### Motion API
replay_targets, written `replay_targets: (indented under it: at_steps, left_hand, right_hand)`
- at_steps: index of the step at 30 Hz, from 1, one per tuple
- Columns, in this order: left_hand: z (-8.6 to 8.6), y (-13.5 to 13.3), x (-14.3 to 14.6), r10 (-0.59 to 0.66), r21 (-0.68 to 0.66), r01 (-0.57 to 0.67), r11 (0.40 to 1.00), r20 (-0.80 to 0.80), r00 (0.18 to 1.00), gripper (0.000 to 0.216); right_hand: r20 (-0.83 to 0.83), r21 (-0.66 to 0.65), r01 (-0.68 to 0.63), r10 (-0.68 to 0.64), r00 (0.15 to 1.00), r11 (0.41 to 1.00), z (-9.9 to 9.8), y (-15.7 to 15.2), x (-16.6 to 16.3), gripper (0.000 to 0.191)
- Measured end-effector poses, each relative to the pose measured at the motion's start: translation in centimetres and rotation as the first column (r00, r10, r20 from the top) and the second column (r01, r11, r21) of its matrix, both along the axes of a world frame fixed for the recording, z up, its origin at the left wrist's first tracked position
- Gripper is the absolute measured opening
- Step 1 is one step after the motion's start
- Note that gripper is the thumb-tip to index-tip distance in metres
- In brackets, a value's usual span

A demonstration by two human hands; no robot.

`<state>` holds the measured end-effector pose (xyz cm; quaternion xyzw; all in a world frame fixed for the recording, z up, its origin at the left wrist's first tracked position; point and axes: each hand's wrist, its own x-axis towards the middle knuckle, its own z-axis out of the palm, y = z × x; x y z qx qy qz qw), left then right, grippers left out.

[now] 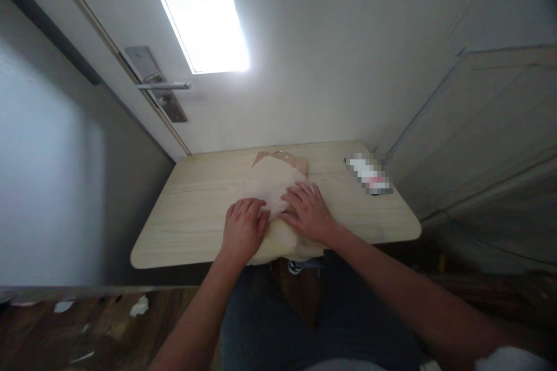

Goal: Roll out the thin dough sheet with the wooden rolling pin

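A thin, pale cream cloth (275, 178) lies on the small wooden table in front of me. Its near part (278, 242) droops over the table's front edge. At the cloth's left side is my left hand (244, 225), its fingers curled and closed on a fold, the thumb close to the index finger. My right hand (310, 211) rests on the right side with fingers spread and thumb apart, touching the fabric. Brown cardboard (300, 163) with a thin metal ring at its top shows from beneath the cloth. Under my palms, the fabric is hidden.
The light wood table (187, 211) stands against a white door with a metal handle (163, 86) and a bright window pane (204, 17). A blurred-out phone-like object (369, 174) lies at the right. Paper scraps (140, 305) litter the dark floor at lower left.
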<state>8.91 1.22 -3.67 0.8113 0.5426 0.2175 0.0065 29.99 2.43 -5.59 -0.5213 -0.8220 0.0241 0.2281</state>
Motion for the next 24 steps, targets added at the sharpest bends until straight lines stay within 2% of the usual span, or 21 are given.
replay_targets:
  at_steps: [4,7,12,14,16,20,24]
  left_hand:
    - [-1.1,-2.1,-0.2,0.004,0.017,-0.004,1.000,0.014,1.000,0.034]
    - [-1.7,-3.3,-0.7,0.020,0.012,-0.020,1.000,-0.004,1.000,0.038]
    - [-2.1,-3.3,-2.0,0.092,0.035,-0.094,0.995,0.045,0.995,0.043]
    - [-2.1,-2.7,-2.8,0.115,0.068,-0.122,0.990,0.102,0.988,0.048]
    - [-2.1,-1.8,-3.8,0.145,0.056,-0.154,0.986,0.142,0.979,0.051]
    - [-2.4,0.7,-5.0,0.260,-0.126,-0.245,0.961,0.122,0.958,0.056]
    - [-2.3,4.3,-5.3,0.330,-0.335,-0.266,0.904,0.149,0.932,0.064]
  right_hand:
    - [-0.061,0.030,0.013,-0.011,0.998,0.999,-0.4,-2.7,1.1,0.027]
    - [-0.102,0.042,0.026,-0.021,0.995,0.999,-0.3,-3.5,1.3,0.024]
    - [-0.120,0.023,-0.004,0.007,0.993,1.000,-0.9,-3.5,3.1,0.021]
    - [-0.148,0.025,0.103,-0.098,0.984,0.994,-1.8,-3.2,4.8,0.022]
    - [-0.172,0.018,0.284,-0.277,0.945,0.959,-2.6,-2.8,6.5,0.022]
    - [-0.076,-0.017,0.573,-0.572,0.816,0.819,-3.2,-1.6,9.0,0.022]
    - [0.035,-0.057,0.675,-0.674,0.738,0.736,-2.4,-0.6,9.8,0.022]
